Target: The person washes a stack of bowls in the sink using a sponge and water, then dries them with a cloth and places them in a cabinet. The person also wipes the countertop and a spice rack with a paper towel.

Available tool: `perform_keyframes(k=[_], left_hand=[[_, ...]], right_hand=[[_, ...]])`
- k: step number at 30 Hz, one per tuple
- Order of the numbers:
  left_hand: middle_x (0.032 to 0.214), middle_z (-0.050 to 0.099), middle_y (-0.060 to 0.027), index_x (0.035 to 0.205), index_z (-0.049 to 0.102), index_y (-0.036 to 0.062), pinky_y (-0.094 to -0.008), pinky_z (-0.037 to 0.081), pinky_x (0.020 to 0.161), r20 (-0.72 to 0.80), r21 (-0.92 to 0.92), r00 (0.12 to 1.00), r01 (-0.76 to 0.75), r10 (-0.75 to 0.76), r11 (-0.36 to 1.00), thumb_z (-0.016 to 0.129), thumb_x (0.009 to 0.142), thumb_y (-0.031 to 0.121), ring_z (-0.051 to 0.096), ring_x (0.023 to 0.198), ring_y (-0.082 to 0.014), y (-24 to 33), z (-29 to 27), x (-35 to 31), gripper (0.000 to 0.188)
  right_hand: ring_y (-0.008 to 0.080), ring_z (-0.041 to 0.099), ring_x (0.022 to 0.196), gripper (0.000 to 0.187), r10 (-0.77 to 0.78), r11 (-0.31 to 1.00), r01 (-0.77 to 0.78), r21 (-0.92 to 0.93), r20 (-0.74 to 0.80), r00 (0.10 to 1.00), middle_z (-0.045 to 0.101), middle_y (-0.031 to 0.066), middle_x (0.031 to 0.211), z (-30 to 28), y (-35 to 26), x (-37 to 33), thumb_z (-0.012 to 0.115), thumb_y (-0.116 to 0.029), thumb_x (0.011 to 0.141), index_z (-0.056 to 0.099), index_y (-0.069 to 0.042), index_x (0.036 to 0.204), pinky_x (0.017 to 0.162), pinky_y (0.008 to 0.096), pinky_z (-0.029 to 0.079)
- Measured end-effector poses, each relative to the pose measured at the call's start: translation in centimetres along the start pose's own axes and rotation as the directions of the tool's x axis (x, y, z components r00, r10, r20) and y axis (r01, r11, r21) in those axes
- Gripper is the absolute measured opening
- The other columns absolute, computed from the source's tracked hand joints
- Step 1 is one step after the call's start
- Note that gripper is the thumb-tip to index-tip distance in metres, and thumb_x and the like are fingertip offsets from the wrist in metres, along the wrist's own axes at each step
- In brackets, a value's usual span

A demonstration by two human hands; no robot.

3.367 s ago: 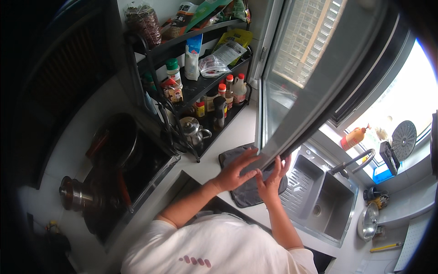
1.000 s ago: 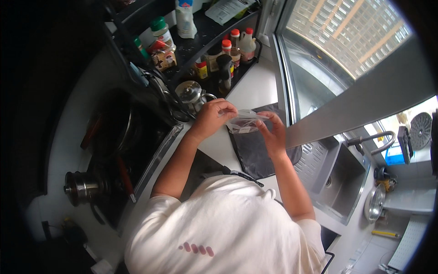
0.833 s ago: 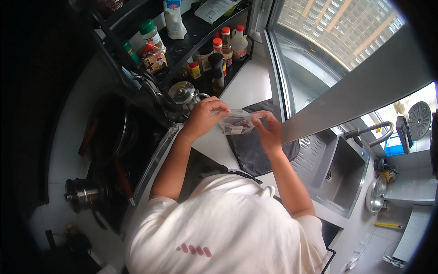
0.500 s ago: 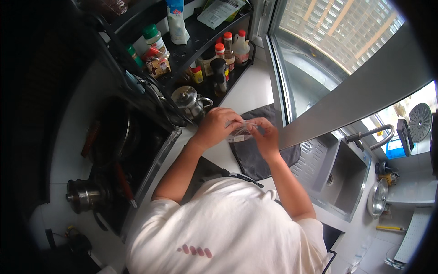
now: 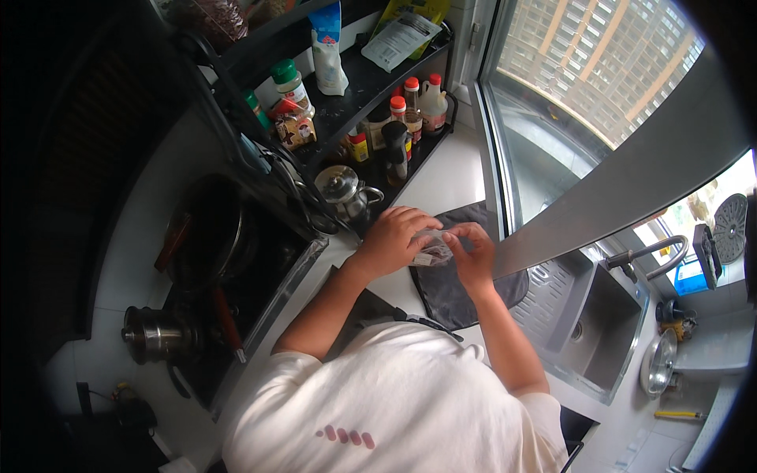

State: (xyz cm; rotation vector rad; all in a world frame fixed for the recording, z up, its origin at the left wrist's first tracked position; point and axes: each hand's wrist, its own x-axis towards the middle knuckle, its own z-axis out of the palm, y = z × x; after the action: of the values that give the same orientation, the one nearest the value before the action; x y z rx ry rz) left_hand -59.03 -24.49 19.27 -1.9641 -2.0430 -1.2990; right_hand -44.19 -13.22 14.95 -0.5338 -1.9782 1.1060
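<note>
Item: your left hand (image 5: pixel 394 241), fingers bent, and right hand (image 5: pixel 475 258), thumb and fingers pinched, both grip one clear plastic bag (image 5: pixel 431 257); it hangs between them, above the dark mat (image 5: pixel 461 298). Beside your right hand: window sash (image 5: pixel 591 209), an obstruction jutting over the counter (image 5: pixel 459 162). Ahead, leftward: steel pot (image 5: pixel 344 194), black rack (image 5: pixel 364 85). Rightward: sink (image 5: pixel 605 319).

A grey-framed window sash (image 5: pixel 603 189) stands open across the upper right of the frame, its glass backed by a tan high-rise (image 5: pixel 599 63). Daylight brightens the pale worktop (image 5: pixel 457 167) above centre, while the far left sinks into shadow. A black tiered rack (image 5: pixel 364 85) occupies the upper middle; white wall tiles (image 5: pixel 714 303) show at right.
</note>
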Motion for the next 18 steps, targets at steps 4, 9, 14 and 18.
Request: perform_keyframes(k=[4, 9, 14, 18], left_hand=[[0.084, 0.067, -0.0044, 0.085, 0.066, 0.0091, -0.0400, 0.046, 0.083, 0.091, -0.015, 0.995, 0.046, -0.045, 0.999, 0.070, 0.083, 0.022, 0.063, 0.084, -0.0275, -0.1, 0.2, -0.1, 0.014], [0.080, 0.067, -0.0055, 0.080, 0.065, 0.0087, -0.0401, 0.045, 0.082, 0.052, -0.023, 0.998, 0.036, -0.035, 0.999, 0.072, 0.081, 0.022, 0.063, 0.083, -0.0270, -0.3, 0.3, -0.1, 0.015], [0.079, 0.067, -0.0045, 0.080, 0.067, 0.0097, -0.0395, 0.043, 0.089, 0.062, -0.002, 0.997, 0.039, -0.039, 0.999, 0.073, 0.080, 0.023, 0.063, 0.086, -0.0257, -0.3, -0.1, -0.1, 0.015], [0.080, 0.066, -0.0029, 0.082, 0.068, 0.0114, -0.0399, 0.041, 0.096, -0.008, -0.011, 1.000, 0.021, -0.021, 1.000, 0.074, 0.079, 0.024, 0.063, 0.088, -0.0245, -0.7, -0.9, 0.1, 0.014]], right_hand=[[0.0156, 0.061, 0.080, 0.011, 0.017, 0.999, -0.017, -0.033, 0.004, 1.000, 0.065, 0.0047, 0.081, 0.2, 0.1, -0.2, 0.074, -0.007, 0.083, 0.065, -0.002, 0.081, 0.077, 0.0277, 0.046], [0.0200, 0.063, 0.081, 0.012, -0.047, 0.996, 0.048, -0.079, 0.018, 0.999, 0.066, 0.0053, 0.080, 0.1, -0.5, -0.1, 0.076, -0.009, 0.080, 0.065, -0.005, 0.081, 0.087, 0.0339, 0.045], [0.0221, 0.063, 0.085, 0.013, -0.112, 0.980, 0.120, -0.161, 0.056, 0.992, 0.067, 0.0044, 0.082, -0.3, -1.5, 0.1, 0.076, -0.013, 0.081, 0.064, -0.007, 0.082, 0.103, 0.0451, 0.037], [0.0227, 0.063, 0.086, 0.011, -0.070, 0.986, 0.080, -0.148, 0.069, 0.995, 0.067, 0.0045, 0.081, -0.6, -1.7, 0.6, 0.072, -0.013, 0.084, 0.063, -0.007, 0.082, 0.104, 0.0460, 0.036]])
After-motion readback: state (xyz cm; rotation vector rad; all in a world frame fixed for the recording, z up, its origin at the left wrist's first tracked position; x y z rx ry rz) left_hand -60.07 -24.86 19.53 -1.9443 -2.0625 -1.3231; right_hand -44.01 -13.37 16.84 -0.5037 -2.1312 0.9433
